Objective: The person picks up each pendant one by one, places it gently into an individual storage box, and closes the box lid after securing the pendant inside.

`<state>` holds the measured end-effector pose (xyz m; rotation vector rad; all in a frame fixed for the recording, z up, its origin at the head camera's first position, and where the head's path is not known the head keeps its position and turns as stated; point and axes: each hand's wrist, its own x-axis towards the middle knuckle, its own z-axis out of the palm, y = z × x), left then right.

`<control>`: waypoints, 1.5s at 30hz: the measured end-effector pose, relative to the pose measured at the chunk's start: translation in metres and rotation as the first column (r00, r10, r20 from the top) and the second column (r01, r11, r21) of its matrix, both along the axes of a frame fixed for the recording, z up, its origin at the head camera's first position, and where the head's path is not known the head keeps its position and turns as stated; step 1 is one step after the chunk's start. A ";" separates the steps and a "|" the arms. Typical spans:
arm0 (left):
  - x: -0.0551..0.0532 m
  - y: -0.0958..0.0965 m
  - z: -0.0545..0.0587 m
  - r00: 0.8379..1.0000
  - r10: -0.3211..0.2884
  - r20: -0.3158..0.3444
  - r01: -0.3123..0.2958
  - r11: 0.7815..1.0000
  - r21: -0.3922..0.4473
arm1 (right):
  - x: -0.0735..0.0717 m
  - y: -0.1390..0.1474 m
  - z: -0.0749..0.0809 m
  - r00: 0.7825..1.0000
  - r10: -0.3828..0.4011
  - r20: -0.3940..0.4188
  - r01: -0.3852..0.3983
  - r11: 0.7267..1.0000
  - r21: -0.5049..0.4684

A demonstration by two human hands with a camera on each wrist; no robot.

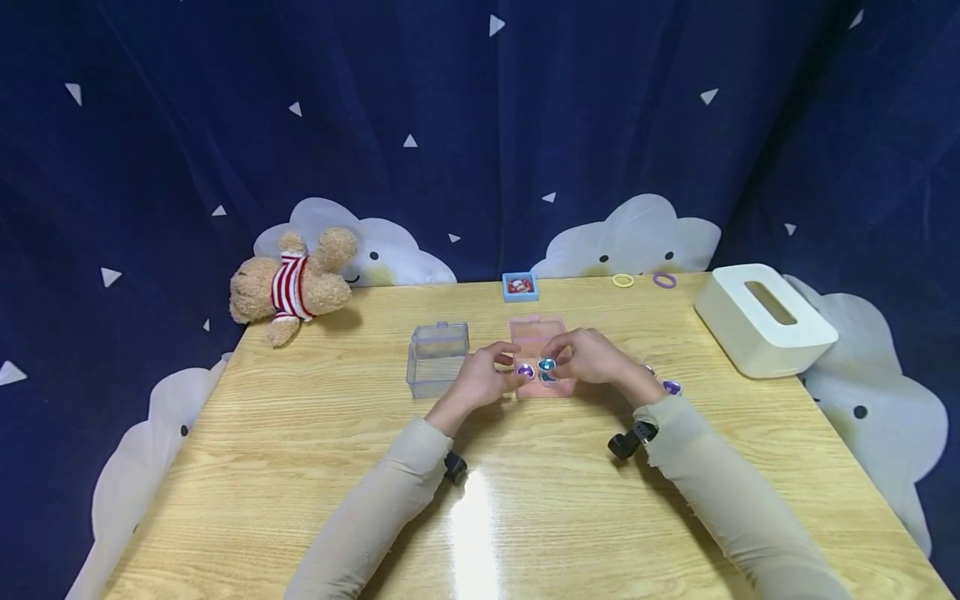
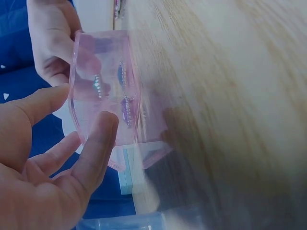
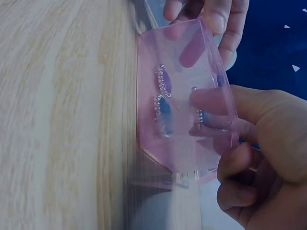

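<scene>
An open pink transparent box stands on the table between both hands. Inside it lie a purple gem with a beaded rim and a blue one. My right hand reaches over the rim and pinches another blue gem between thumb and fingers, above those two. At the box's left side is my left hand, its thumb against the outer wall and other fingertips near the rim. Whether those fingertips touch the rim is hard to tell. Left of the pink box stands an open clear box.
Another purple gem lies right of the right wrist, with one more partly hidden. Farther back are a blue-framed square, a yellow ring and a purple ring. A teddy bear and a white tissue box flank the table.
</scene>
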<state>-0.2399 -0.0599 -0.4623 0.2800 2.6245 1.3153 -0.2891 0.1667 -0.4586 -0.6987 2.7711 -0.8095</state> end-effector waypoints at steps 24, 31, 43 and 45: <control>0.001 0.001 0.000 0.999 -0.009 -0.046 0.009 1.000 -0.014 | 0.004 0.003 0.003 1.000 0.018 0.010 -0.018 0.999 -0.049; 0.001 0.000 0.003 0.999 -0.011 -0.044 0.009 0.999 -0.031 | 0.003 0.011 0.008 1.000 0.002 -0.009 -0.003 0.996 -0.090; 0.004 -0.010 0.018 0.998 -0.004 -0.058 0.006 1.000 0.027 | 0.004 0.028 0.025 0.997 -0.072 -0.040 0.068 0.993 -0.097; 0.004 -0.013 0.020 0.998 0.003 -0.062 0.000 0.999 0.039 | 0.004 0.030 0.027 0.996 -0.085 -0.034 0.081 0.992 -0.098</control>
